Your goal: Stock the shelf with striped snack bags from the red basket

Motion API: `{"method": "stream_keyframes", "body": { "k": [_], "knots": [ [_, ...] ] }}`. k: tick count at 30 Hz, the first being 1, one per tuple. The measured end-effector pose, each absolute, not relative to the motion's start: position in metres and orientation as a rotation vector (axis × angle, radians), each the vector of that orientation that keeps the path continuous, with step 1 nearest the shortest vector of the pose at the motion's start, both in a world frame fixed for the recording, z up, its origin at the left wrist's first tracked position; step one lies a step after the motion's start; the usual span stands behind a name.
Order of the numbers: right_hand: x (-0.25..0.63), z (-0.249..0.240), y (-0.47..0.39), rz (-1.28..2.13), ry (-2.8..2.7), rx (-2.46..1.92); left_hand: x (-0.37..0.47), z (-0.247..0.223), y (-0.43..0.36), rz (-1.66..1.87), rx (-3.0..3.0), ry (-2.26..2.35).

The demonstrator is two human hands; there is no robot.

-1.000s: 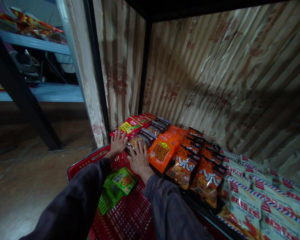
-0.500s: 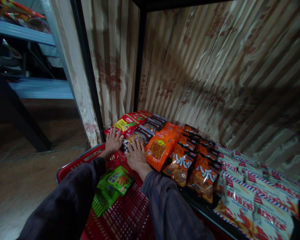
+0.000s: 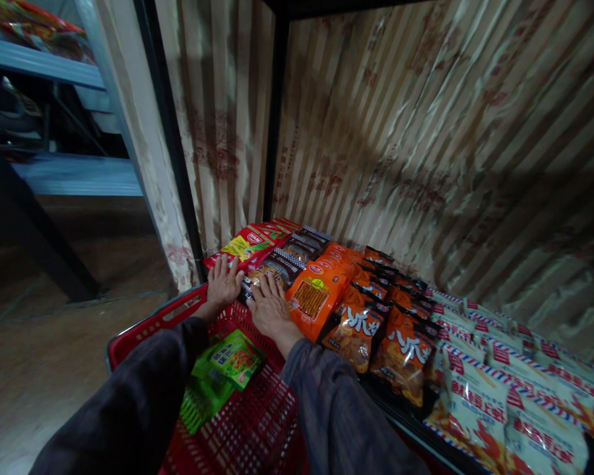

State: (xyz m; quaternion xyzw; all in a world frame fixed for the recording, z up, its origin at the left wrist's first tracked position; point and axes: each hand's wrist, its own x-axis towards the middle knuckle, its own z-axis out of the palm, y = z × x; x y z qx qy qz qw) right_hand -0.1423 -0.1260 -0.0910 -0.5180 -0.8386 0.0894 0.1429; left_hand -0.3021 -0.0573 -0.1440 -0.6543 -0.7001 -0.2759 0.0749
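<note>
My left hand point(image 3: 224, 284) lies with fingers outstretched on the lower edge of a red snack bag point(image 3: 247, 247) at the shelf's left end. Beside it, my right hand point(image 3: 270, 305) rests, fingers spread, on the near end of a dark brown snack bag point(image 3: 277, 265). Neither hand grips anything. Just right of my right hand is an orange bag of stick snacks point(image 3: 313, 295). Below my forearms stands a red shopping basket point(image 3: 247, 422) holding green snack packets point(image 3: 235, 359).
Orange-and-black snack bags point(image 3: 400, 356) and white snack bags point(image 3: 475, 402) fill rows along the shelf to the right. A striped curtain point(image 3: 400, 132) hangs behind, with a black post point(image 3: 276, 119) at the corner. Blue metal shelving point(image 3: 79, 175) stands at left.
Both hands stay almost where they were on the bags, fingers still spread. The view has shifted very slightly; the basket's left corner sits a little farther left.
</note>
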Motion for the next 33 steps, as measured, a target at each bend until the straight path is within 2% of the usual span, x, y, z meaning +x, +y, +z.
{"method": "stream_keyframes", "body": {
  "k": [4, 8, 14, 18, 26, 33],
  "knots": [
    [-0.138, -0.08, -0.14, 0.325, -2.253, -1.548, -0.295, -0.133, -0.058, -0.852, -1.898, -2.087],
    [-0.135, -0.084, -0.204, 0.336, -2.085, -1.421, -0.279, -0.116, -0.05, -0.876, -2.01, -1.956],
    [-0.138, -0.161, -0.315, 0.267, -1.857, -1.281, -0.245, -0.102, -0.032, -0.804, -2.15, -1.827],
    [-0.115, -0.178, -0.318, 0.207, -1.765, -1.359, -0.23, -0.108, -0.032, -0.751, -2.24, -1.768],
    [-0.009, -0.128, -0.29, -0.005, -1.588, -1.405, -0.214, -0.111, -0.033, -0.609, -2.283, -1.854],
    [0.032, -0.174, -0.35, 0.085, -1.425, -1.448, -0.208, -0.103, -0.036, -0.607, -2.246, -1.812]
  ]
}}
